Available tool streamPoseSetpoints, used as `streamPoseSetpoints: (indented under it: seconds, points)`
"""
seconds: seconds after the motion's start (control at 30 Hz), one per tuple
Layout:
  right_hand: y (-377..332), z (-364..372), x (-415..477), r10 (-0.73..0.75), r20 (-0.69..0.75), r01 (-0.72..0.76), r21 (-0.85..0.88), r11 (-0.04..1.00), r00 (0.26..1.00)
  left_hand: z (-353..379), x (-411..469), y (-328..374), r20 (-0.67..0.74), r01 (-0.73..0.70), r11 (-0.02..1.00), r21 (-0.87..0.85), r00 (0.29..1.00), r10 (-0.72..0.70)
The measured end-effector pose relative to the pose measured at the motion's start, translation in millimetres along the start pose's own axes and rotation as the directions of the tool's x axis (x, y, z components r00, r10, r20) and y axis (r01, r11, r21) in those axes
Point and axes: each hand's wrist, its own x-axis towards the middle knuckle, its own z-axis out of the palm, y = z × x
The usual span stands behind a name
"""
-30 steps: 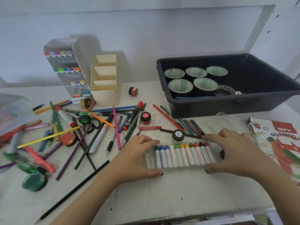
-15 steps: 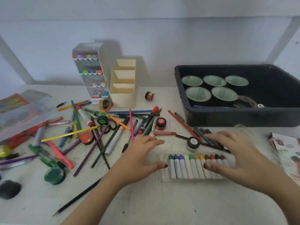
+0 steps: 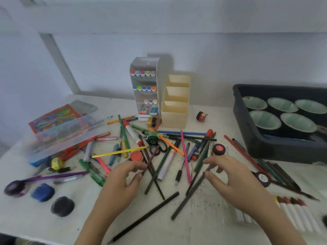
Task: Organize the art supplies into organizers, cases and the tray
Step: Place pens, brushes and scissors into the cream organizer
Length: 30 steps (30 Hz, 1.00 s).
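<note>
Purple pencil (image 3: 152, 156) caught by the left hand (image 3: 122, 181) in a heap of pencils (image 3: 185, 156) on the counter (image 3: 203, 230).
Its fingers (image 3: 137, 165) pinch the pencil's lower end. Just beside it, the right hand (image 3: 230, 177) curls its fingers at the top of a grey pencil (image 3: 187, 198), though I cannot tell whether it grips. A red-lidded paint pot (image 3: 218, 149) sits just beyond; a cream organizer (image 3: 175, 112) stands behind, a dark tray (image 3: 247, 138) to the right, crayons (image 3: 297, 214) by the right wrist.

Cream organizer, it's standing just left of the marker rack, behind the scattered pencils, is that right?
Not quite. The head view shows the cream organizer standing just right of the marker rack, not left of it. It is indeed behind the scattered pencils.
</note>
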Motion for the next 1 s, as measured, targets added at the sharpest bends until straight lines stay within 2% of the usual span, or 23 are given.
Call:
streamPoseSetpoints:
  seconds: [0.13,0.27,0.43,0.57,0.67,0.87,1.0]
  points:
    - [-15.2,17.1,18.9,0.082,0.034,-0.081,-0.031,0.996,0.996,-24.7,3.5,-20.8,-0.038,0.082,0.995,-0.065,0.996,-0.084]
    - [-34.1,34.3,28.1,0.132,0.066,-0.129,-0.05,0.99,0.989,-49.5,11.4,-38.4,-0.056,0.053,0.998,-0.012,0.997,-0.054]
    - [-47.4,53.3,34.9,0.217,0.101,-0.215,-0.033,0.976,0.971,-79.8,15.2,-62.9,0.058,0.005,1.0,-0.017,0.998,-0.004]
    - [-54.7,58.1,40.9,0.263,0.083,-0.264,-0.004,0.965,0.961,-95.1,17.0,-88.1,0.048,-0.003,0.999,-0.034,0.999,0.005]
    - [-62.5,64.5,45.9,0.242,0.032,-0.242,-0.019,0.97,0.97,-101.0,20.4,-100.9,0.045,-0.009,0.999,-0.037,0.999,0.01]
    - [-99.6,83.3,74.7,0.086,-0.039,-0.087,-0.041,0.995,0.996,-102.5,43.2,-103.4,0.112,-0.08,0.996,-0.04,0.99,0.084]
    - [-117.6,99.9,98.6,0.11,-0.031,-0.113,-0.152,0.982,0.993,-99.2,60.2,-101.8,0.201,-0.121,0.992,-0.034,0.971,0.125]
